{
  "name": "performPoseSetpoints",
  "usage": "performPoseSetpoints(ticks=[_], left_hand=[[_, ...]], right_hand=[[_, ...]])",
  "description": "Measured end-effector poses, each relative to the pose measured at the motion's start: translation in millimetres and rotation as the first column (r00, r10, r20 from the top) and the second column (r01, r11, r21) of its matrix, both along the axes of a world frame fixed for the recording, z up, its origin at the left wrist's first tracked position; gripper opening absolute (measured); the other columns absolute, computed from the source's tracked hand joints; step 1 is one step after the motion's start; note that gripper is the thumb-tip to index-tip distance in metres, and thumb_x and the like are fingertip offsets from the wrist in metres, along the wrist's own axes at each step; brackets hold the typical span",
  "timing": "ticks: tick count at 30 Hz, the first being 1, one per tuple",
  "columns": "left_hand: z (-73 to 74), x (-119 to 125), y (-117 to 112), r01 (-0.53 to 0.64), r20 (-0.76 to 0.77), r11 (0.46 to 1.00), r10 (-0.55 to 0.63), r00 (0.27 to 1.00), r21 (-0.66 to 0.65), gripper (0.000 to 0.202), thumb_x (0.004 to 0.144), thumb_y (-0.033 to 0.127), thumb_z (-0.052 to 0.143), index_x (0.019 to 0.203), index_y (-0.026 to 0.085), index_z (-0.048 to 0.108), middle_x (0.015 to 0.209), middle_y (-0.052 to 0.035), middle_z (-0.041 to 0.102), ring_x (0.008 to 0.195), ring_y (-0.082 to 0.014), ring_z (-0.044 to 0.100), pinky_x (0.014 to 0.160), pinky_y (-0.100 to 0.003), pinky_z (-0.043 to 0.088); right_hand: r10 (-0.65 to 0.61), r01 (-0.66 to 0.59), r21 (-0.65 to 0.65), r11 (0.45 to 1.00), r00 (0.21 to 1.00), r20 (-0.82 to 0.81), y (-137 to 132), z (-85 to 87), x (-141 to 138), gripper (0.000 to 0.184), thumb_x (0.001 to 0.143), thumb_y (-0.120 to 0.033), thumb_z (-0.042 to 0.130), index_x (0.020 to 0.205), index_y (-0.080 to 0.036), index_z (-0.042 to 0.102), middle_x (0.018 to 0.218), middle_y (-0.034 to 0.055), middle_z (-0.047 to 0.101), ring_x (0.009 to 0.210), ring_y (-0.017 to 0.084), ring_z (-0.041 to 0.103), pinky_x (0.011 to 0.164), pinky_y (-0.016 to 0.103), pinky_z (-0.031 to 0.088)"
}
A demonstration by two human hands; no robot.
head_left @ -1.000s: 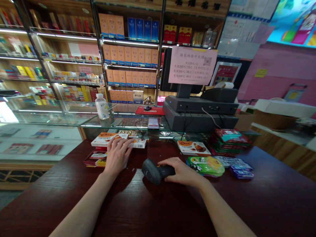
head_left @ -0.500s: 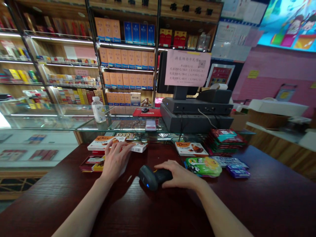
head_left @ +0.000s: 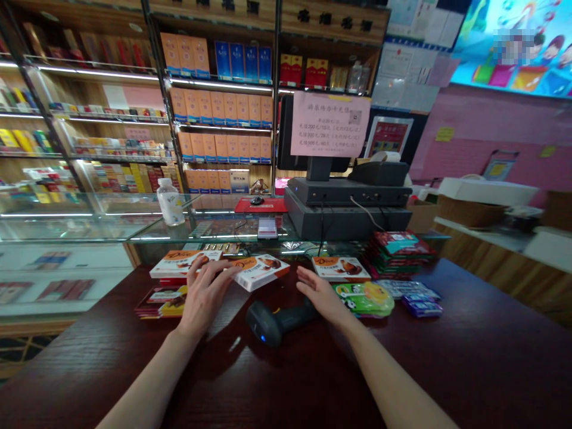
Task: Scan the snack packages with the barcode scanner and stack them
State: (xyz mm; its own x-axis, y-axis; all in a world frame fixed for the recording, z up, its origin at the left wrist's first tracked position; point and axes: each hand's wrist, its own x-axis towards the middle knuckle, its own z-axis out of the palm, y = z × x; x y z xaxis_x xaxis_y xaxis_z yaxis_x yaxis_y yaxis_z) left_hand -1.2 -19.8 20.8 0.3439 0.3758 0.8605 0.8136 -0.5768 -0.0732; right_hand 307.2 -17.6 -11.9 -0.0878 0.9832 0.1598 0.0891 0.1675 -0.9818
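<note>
A white-and-orange Dove chocolate box (head_left: 263,275) lies angled at the middle of the far side of the table. My left hand (head_left: 206,292) has its fingertips over the box's left end, gripping it; its thumb is hidden. Behind that hand is another Dove box (head_left: 172,262), with a stack of dark red packets (head_left: 158,302) in front of it. My right hand (head_left: 324,298) is open, fingers stretched toward the left, holding nothing. Just beneath it, a black barcode scanner (head_left: 272,325) with a lit blue light rests on the dark wooden table.
On the right are a third Dove box (head_left: 342,269), green panda packs (head_left: 364,298), purple packets (head_left: 422,305) and a red-green stack (head_left: 397,253). A glass counter behind holds a bottle (head_left: 170,202), a phone (head_left: 267,227) and a cash register (head_left: 348,208).
My right hand has let go of the scanner and moved up off its handle. The chocolate box at my left hand has shifted right and turned, showing its top face.
</note>
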Motion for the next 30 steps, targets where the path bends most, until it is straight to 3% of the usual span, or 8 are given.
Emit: performPoseSetpoints(ticks=[5,10,17,23,30], left_hand=[[-0.5,3,-1,0.051,0.012,0.998,-0.051,0.999,0.021,0.026,0.096,0.019,0.054,0.118,0.030,0.064,0.113,-0.0034,0.070,0.109,-0.0178,0.065,0.117,-0.047,0.029],[-3.9,3,1,0.030,0.061,0.998,-0.034,0.998,0.052,0.026,0.095,0.019,0.055,0.115,0.030,0.066,0.119,-0.0069,0.065,0.113,-0.0205,0.060,0.113,-0.047,0.036],[-1.6,1,-1,-0.016,0.109,0.999,0.010,0.994,0.048,0.026,0.095,0.021,0.056,0.114,0.032,0.069,0.100,-0.0035,0.068,0.098,-0.0198,0.063,0.095,-0.040,0.043],[-4.6,-1,3,-0.038,0.100,0.998,0.032,0.994,0.053,0.028,0.097,0.022,0.053,0.120,0.031,0.067,0.107,-0.0031,0.074,0.100,-0.0187,0.066,0.099,-0.039,0.040],[-7.4,1,5,-0.023,0.134,0.998,0.032,0.990,-0.063,0.034,0.099,0.020,0.044,0.127,0.028,0.063,0.120,-0.0051,0.073,0.117,-0.0202,0.065,0.113,-0.045,0.031]], right_hand=[[0.000,-0.003,-0.061,0.998,0.998,-0.059,-8,11.5,-3,0.064,0.073,-0.052,0.078,0.129,-0.023,0.065,0.143,0.0107,0.059,0.135,0.028,0.052,0.118,0.049,0.034],[-0.020,0.010,-0.088,0.996,0.994,-0.110,-15,20.5,-6,0.050,0.076,-0.051,0.075,0.118,-0.024,0.067,0.131,0.0093,0.068,0.128,0.029,0.058,0.108,0.048,0.045],[-0.072,0.059,-0.084,0.995,0.983,-0.171,-14,19.4,-6,0.034,0.080,-0.046,0.072,0.103,-0.021,0.068,0.114,0.0087,0.074,0.117,0.027,0.066,0.096,0.041,0.052],[-0.081,0.056,-0.114,0.992,0.971,-0.226,-13,18.8,-7,0.045,0.080,-0.045,0.073,0.120,-0.023,0.069,0.119,0.0080,0.074,0.117,0.027,0.066,0.097,0.042,0.053],[-0.060,0.040,-0.091,0.995,0.973,-0.223,-15,20.1,-11,0.044,0.082,-0.046,0.071,0.121,-0.024,0.071,0.127,0.0068,0.071,0.125,0.027,0.061,0.105,0.045,0.048]])
